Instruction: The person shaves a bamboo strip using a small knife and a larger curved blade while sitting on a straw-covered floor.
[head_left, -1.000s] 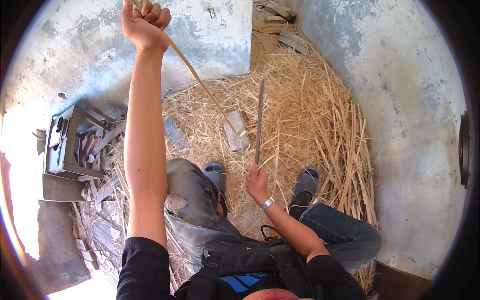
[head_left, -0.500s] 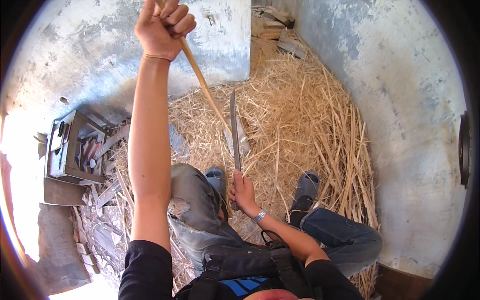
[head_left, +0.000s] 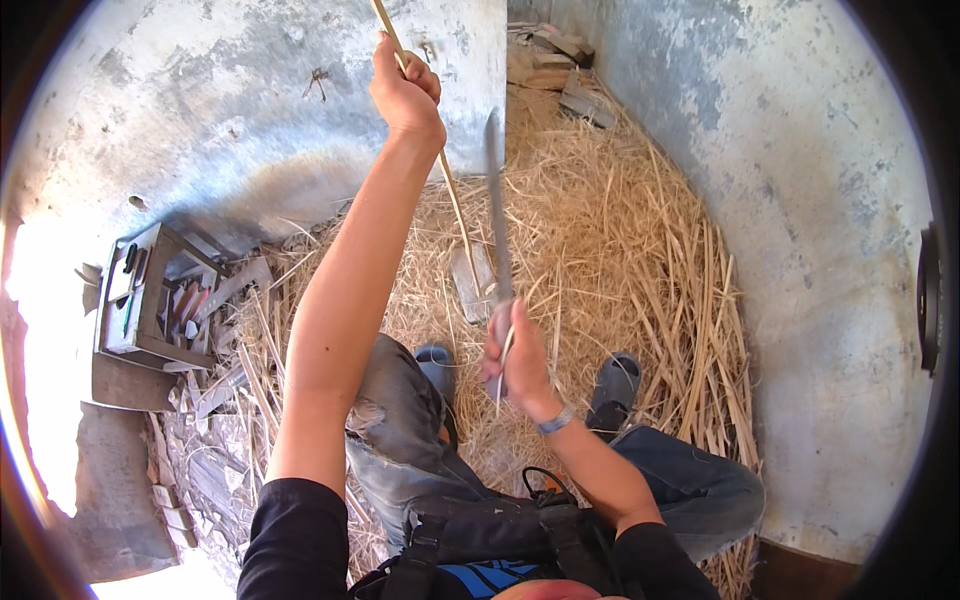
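Note:
My left hand [head_left: 408, 92] is raised at the upper middle, its fingers wrapped round a long pale bamboo strip [head_left: 456, 200]. The strip slants down to a small wooden block [head_left: 470, 284] lying in the shavings, and its lower end rests on or just over it. My right hand [head_left: 522, 362] grips the handle of a long-bladed knife [head_left: 497, 215], its blade pointing up and away, slightly blurred. The blade stands just right of the strip and the block. A thin pale sliver curls in front of the right hand.
Straw-like shavings [head_left: 600, 220] cover the floor between the walls [head_left: 800, 250]. Longer strips [head_left: 700, 330] lie along the right. A small wooden cabinet [head_left: 165, 295] with tools stands at the left. My shoes [head_left: 615, 378] flank the work spot. Wood pieces [head_left: 560, 55] lie at the back.
My left hand has shifted right and a little down, and the strip stands steeper. The knife in my right hand has moved up and to the right.

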